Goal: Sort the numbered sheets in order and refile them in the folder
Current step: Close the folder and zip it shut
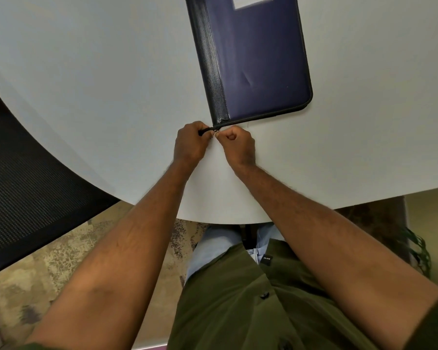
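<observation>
A dark blue zipped folder point(258, 56) with a black spine lies closed on the white table point(99, 97), a white label at its top edge. At its near left corner, my left hand point(190, 145) pinches the black zipper tail end. Right beside it, my right hand point(237, 144) is closed on the small metal zipper pull point(216, 132). No numbered sheets are visible.
A black mesh chair point(23, 185) stands at the left beside the table's curved edge. Patterned carpet point(68, 251) shows below. A green plant point(420, 251) sits at the right under the table edge.
</observation>
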Motion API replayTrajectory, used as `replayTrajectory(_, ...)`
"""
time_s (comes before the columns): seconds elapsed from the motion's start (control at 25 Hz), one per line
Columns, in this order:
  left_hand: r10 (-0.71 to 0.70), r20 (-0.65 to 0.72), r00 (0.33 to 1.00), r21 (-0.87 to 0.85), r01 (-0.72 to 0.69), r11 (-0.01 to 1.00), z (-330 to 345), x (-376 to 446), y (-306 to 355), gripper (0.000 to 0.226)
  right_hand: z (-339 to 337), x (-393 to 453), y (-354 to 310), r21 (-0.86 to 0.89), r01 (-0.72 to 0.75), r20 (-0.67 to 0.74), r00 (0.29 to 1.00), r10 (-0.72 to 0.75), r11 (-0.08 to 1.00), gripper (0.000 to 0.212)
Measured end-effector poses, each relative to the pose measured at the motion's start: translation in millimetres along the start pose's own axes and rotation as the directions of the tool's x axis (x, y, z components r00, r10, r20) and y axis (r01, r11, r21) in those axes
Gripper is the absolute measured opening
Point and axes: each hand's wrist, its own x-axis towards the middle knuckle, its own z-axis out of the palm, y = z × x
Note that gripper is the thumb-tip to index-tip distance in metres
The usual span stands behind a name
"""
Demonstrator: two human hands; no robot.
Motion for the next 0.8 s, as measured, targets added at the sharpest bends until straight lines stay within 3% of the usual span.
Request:
replayTrajectory(0.16, 0.118, -0.018, 0.993, 0.122, -0.115, 0.986, 4, 0, -3, 0.007, -7, -1, 1, -0.187, 0.035, -0.058, 0.997, -0.047, 0.982, 0.020)
replayTrajectory(0.32, 0.196, -0.042, 0.980, 0.149, -0.188, 0.971, 4, -1, 0, 0.007, -18, 4, 4, -0.260, -0.012, -0.157, 0.987, -0.030, 0.966, 0.024)
replayTrajectory(0.8, 0.179, -0.016, 0.984, 0.107, -0.176, 0.979, 5, -4, 0, 0.007, -120, 47, 21, -0.186, -0.175, -0.364, 0.926, 0.097, 0.967, 0.020)
